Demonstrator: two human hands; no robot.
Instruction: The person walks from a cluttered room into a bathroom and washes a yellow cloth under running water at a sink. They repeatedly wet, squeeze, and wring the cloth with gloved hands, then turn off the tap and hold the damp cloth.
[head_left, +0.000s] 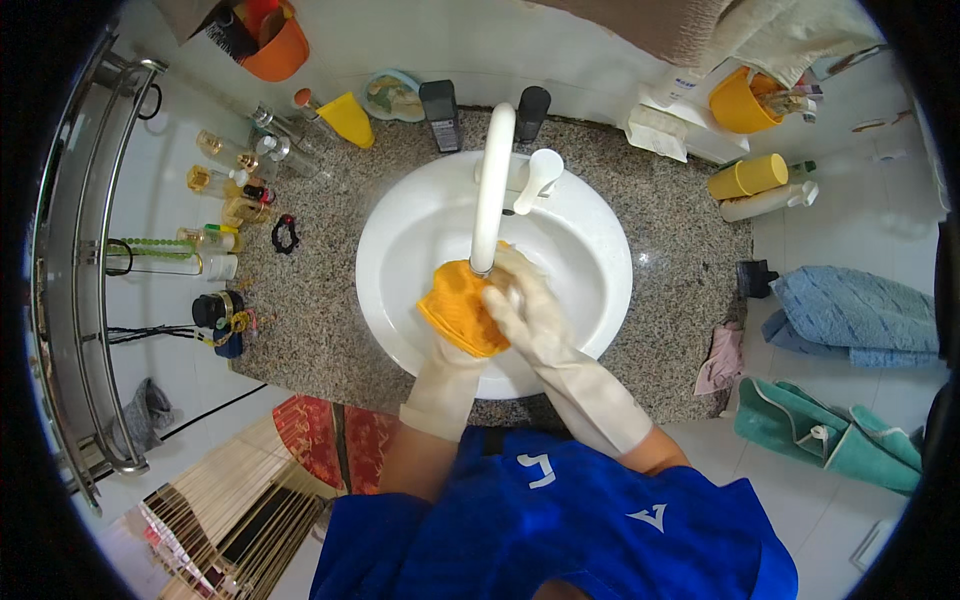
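Both my hands wear long cream rubber gloves over the white oval washbasin (600, 300). An orange cloth (465, 311) lies over my left hand (457, 358), whose fingers are hidden beneath it. My right hand (525, 300) is at the cloth's right side, its fingers bent and partly behind the spout; its exact hold cannot be made out. The tip of the white curved faucet (493, 180) hangs right above the cloth. Beside the spout stands a white lever handle (541, 176). Whether water runs is hard to tell.
The basin sits in a speckled granite counter (322, 330). Perfume bottles (225, 180) crowd its left side, dark bottles (441, 116) stand behind the basin. At right are a yellow cup (750, 176), a pink cloth (721, 360) and hanging towels (855, 311). A metal rack (105, 270) is far left.
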